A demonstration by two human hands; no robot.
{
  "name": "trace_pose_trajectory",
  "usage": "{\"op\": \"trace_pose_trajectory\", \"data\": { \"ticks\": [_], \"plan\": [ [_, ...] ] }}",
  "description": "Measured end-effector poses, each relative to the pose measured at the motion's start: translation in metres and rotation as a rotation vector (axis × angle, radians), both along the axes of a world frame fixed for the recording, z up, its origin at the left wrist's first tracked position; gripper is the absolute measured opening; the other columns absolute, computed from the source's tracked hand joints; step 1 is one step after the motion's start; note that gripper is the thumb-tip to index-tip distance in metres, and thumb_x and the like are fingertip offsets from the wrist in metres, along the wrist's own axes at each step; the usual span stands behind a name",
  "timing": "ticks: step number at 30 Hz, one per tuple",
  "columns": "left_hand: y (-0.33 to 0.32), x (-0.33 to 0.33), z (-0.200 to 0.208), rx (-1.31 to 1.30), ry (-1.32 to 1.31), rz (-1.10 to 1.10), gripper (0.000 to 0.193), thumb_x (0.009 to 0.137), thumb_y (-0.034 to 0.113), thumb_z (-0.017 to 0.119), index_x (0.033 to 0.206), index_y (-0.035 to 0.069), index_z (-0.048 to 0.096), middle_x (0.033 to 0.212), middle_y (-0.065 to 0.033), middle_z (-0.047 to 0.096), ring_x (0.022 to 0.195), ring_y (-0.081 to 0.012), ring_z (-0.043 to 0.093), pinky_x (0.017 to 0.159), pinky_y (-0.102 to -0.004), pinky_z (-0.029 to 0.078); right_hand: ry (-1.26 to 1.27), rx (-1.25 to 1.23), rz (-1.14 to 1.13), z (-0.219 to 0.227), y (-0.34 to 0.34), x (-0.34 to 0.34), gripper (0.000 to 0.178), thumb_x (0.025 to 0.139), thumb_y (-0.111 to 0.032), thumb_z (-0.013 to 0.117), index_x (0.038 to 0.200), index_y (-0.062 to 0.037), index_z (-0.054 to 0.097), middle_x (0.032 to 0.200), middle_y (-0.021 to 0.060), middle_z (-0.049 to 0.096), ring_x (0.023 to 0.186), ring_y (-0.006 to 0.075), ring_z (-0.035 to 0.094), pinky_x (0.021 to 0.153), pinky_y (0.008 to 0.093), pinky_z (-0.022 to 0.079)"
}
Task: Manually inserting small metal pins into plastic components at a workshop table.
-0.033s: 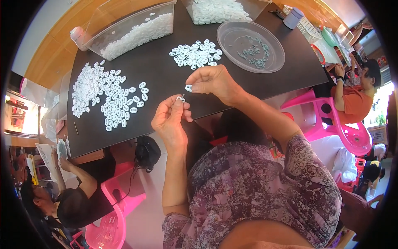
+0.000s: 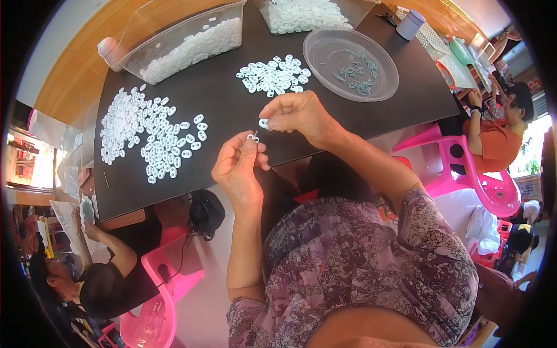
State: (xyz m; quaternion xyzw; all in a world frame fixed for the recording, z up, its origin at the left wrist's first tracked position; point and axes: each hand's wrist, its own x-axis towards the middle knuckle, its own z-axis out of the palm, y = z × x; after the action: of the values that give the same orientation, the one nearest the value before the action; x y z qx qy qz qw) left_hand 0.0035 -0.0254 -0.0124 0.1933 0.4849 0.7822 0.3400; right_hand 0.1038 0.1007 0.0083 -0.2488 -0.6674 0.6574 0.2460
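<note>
My left hand (image 2: 239, 174) pinches a small white plastic piece (image 2: 251, 138) between thumb and fingers, with a thin dark pin (image 2: 256, 133) sticking up from it. Just above and to the right, my right hand (image 2: 304, 120) grips a white oval piece with holes (image 2: 264, 123); it is close to the pin, and whether they touch I cannot tell. Beyond my hands lies a small pile of white oval pieces (image 2: 272, 76). A clear round tray (image 2: 312, 68) to its right holds grey-green pins (image 2: 362, 87). Larger heaps of white ovals (image 2: 125, 119) spread over the left side.
On the dark table (image 2: 220, 116), two clear bins of white pieces (image 2: 197, 49) stand at the back. A pink bottle (image 2: 110, 55), a purple cup (image 2: 410, 26) and scissors (image 2: 387, 20) are near the edges. Co-workers sit left and right, by pink chairs (image 2: 148, 319).
</note>
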Motion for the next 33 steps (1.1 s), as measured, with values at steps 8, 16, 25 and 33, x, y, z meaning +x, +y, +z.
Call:
{"op": "trace_pose_trajectory", "data": {
  "ticks": [8,16,25,33],
  "plan": [
    [0.002,0.009,0.004,-0.018,0.055,0.035,0.013,0.083,-0.001,0.058,0.095,-0.006,0.06,0.071,-0.0098,0.062,0.054,-0.0114,0.055,0.046,-0.0217,0.045,0.061,-0.117,-0.03,-0.002,-0.005,0.001,0.017,0.074,-0.008,0.068,0.09,-0.0009,0.067,0.074,0.0023,0.064,0.061,0.0054,0.052,0.054,0.0192,0.039],
    [0.001,0.013,0.004,-0.048,0.092,0.035,0.012,0.083,-0.001,0.058,0.094,-0.006,0.06,0.071,-0.0092,0.062,0.054,-0.0102,0.056,0.046,-0.0201,0.044,0.095,-0.101,-0.034,-0.004,-0.01,0.001,0.016,0.075,-0.007,0.067,0.09,-0.0002,0.066,0.077,0.0029,0.064,0.065,0.0057,0.054,0.055,0.0201,0.04],
    [-0.001,0.014,0.001,-0.059,0.134,0.046,0.011,0.084,0.0,0.057,0.094,-0.005,0.06,0.071,-0.0078,0.062,0.055,-0.0086,0.055,0.047,-0.0186,0.044,0.08,-0.085,0.002,-0.006,-0.013,-0.001,0.014,0.079,-0.001,0.063,0.092,0.0023,0.064,0.083,0.0054,0.064,0.075,0.0087,0.059,0.068,0.022,0.048],
    [-0.001,0.015,-0.001,-0.03,0.144,0.065,0.016,0.085,0.001,0.057,0.1,-0.006,0.058,0.074,-0.0072,0.062,0.057,-0.0084,0.055,0.048,-0.0188,0.044,0.122,-0.011,-0.041,-0.008,-0.02,-0.004,0.01,0.076,0.001,0.063,0.085,0.0043,0.064,0.075,0.005,0.063,0.069,0.0078,0.058,0.063,0.022,0.049]
  ]
}}
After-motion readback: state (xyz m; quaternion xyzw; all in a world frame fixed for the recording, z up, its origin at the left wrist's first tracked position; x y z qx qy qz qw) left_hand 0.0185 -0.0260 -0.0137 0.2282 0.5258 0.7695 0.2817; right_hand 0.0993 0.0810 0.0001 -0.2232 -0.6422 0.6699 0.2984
